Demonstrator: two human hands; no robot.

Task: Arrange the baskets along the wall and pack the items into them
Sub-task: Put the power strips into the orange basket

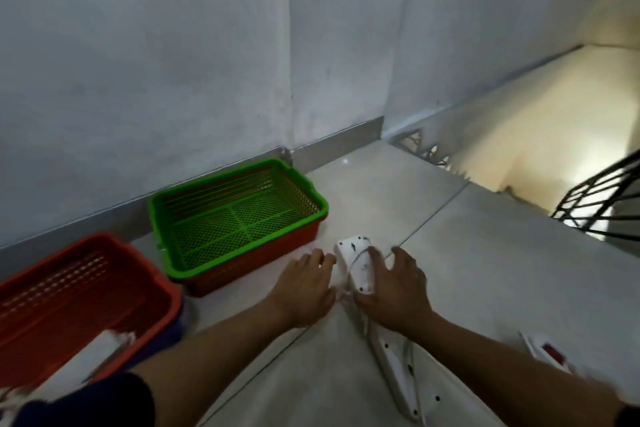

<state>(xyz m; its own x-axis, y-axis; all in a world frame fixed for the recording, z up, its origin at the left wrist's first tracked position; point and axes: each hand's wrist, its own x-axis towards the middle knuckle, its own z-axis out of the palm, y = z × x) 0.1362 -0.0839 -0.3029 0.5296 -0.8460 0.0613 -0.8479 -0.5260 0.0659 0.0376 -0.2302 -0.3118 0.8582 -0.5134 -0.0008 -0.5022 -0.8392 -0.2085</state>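
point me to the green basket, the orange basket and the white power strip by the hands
green basket (pixel 242 215), head view, on its mesh floor.
orange basket (pixel 69 291), head view, on its slatted floor.
power strip (pixel 360 265), head view, on its white top face between the two hands.

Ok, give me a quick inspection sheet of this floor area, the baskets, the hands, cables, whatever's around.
Surface: pale tiled floor.
Job's things: green basket nested in an orange one by the wall, nothing in it; orange basket to its left, white item at its near end.
Clutter: white power strip between the hands; second strip nearer; white piece with red part at right.
Grippers: left hand on the floor beside the strip; right hand on the strip.
Cables: thin white cord over the strip.
Surroundings: stairwell, black railing.
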